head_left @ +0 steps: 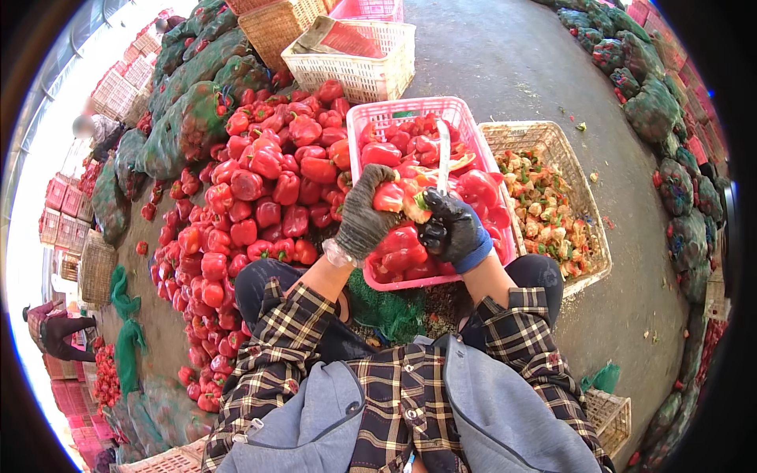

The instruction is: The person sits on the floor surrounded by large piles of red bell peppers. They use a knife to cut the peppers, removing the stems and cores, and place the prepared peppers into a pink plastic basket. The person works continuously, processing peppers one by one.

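Note:
My left hand (368, 207), in a grey knit glove, grips a red bell pepper (388, 197) that is cut open. In a black glove with a blue cuff, my right hand (450, 227) is closed around a narrow white knife-like tool (443, 156), which points away from me. A pale pepper core (415, 207) with a green stem sits between both hands, at my right fingertips. Both hands are above a pink plastic crate (408, 285) holding red peppers, several visibly cut open. Part of the tool is hidden inside my right hand.
A heap of whole red bell peppers (266, 183) lies left of the crate. At right stands a cream crate (541, 139) of pepper cores (544, 207). Green mesh sacks (183, 127) line both sides. Another crate (349, 74) stands ahead; a person (59, 331) bends at far left.

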A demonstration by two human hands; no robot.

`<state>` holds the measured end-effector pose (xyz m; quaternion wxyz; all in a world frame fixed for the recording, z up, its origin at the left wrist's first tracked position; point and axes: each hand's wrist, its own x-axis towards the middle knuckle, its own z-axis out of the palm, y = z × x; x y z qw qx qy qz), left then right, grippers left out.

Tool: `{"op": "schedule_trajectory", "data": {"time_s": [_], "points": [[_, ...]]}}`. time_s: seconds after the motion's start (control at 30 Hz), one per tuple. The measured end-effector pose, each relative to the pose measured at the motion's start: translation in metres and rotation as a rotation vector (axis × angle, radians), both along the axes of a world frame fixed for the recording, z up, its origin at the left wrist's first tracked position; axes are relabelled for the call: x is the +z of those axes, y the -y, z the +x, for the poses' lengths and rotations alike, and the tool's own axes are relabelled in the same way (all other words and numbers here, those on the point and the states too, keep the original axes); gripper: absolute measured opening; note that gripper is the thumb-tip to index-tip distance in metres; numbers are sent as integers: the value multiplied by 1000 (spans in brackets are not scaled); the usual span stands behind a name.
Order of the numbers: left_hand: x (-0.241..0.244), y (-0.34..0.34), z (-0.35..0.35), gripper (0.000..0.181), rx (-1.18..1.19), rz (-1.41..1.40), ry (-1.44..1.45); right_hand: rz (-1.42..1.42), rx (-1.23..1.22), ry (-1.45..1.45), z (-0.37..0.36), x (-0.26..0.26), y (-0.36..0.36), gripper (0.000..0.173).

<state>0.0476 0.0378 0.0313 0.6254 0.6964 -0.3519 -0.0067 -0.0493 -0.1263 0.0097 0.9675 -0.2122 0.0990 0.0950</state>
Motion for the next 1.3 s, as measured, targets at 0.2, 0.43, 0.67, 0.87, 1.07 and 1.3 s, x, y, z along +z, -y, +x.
{"op": "schedule_trajectory", "data": {"time_s": [0.2,0.43,0.67,0.87,1.07,1.3], "points": [[-24,-13,41,51,176,-148,-574,-67,16,113,-10,18,9,33],[-21,-3,105,51,576,78,65,-860,-911,-223,-44,49,131,19],[-73,32,127,62,84,970,359,-1161,-1232,-479,-115,30,237,31],[-79,-4,163,52,20,507,-154,-1228,-1040,-639,-143,-2,285,34],[-161,-91,186,38,556,555,-238,-1420,-972,-632,-114,30,244,43],[-258,-92,122,52,420,1022,-747,-1293,-648,-237,-23,58,84,39]]}}
